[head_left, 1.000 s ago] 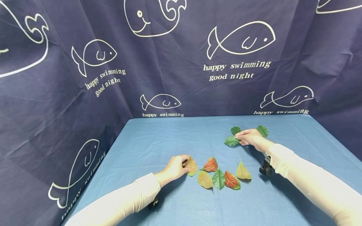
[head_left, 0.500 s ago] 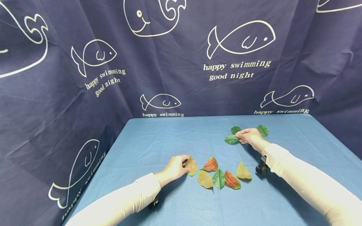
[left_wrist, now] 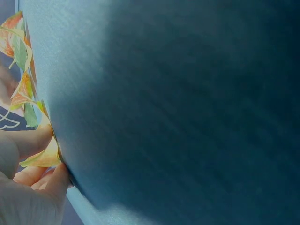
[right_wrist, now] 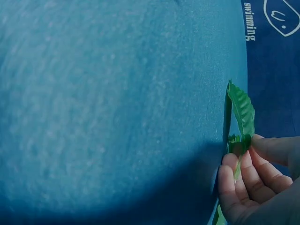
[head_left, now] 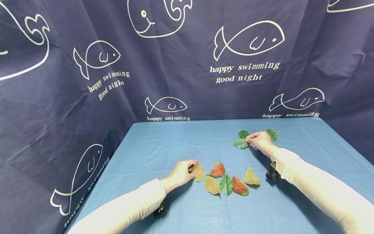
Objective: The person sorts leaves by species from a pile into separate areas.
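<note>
In the head view my left hand (head_left: 181, 173) holds a yellow leaf (head_left: 198, 172) by its edge at the left end of a group of leaves. The left wrist view has thumb and fingers at the two sides of that yellow leaf (left_wrist: 46, 156). Farther back on the right, my right hand (head_left: 260, 142) pinches the stem end of a green leaf (head_left: 240, 144). That green leaf (right_wrist: 243, 110) stands tilted up from the cloth in the right wrist view. Two other green leaves lie close by, one behind (head_left: 243, 134) and one to the right (head_left: 272, 134), partly hidden by the hand.
Between the hands lie a red leaf (head_left: 217, 170), a yellow leaf (head_left: 212, 185), a green leaf (head_left: 226, 185), another red leaf (head_left: 240, 186) and another yellow leaf (head_left: 252, 176). Blue cloth (head_left: 175, 139) covers the table, with a dark fish-print curtain (head_left: 187, 71) behind.
The right hand has shifted slightly to the right and back, and the green leaf it pinches has moved a little to the right. The left hand has stayed in place.
</note>
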Motion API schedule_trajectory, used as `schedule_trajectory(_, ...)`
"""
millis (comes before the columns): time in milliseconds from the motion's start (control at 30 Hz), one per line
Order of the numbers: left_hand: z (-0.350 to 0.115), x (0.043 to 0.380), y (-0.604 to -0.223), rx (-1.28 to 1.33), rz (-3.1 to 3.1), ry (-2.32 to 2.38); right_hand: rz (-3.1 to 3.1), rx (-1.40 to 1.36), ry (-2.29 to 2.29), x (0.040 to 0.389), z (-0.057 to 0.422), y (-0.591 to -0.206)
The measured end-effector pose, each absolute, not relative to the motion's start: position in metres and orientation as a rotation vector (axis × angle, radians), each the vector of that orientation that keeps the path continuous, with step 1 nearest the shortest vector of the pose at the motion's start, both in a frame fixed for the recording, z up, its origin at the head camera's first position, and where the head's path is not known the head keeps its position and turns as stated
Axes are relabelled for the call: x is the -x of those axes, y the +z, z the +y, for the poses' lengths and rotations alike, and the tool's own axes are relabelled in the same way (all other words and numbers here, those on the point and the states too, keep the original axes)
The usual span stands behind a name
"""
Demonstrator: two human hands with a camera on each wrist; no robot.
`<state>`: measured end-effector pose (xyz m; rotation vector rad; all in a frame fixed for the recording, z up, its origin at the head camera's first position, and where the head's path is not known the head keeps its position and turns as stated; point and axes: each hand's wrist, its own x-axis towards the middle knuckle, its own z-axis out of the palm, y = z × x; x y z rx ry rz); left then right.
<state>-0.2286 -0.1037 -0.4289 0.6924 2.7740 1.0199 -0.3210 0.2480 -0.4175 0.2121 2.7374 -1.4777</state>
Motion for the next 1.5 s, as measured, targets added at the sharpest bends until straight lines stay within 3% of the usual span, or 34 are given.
schedule_trajectory(300,-0.103,0.229,-0.43,-0.698,2.772,1.017,2.909,-0.226,-1.314,0.316,0.252,-0.412)
schedule_trajectory(700,-0.105,0.231,-0.431,-0.687,2.77,1.018,2.923,-0.265,-1.431,0.313,0.253,-0.391)
schedule_trajectory(1500,-0.102,0.23,-0.43,-0.673,2.767,1.011,2.721,-0.013,-1.391,0.284,0.248,-0.38)
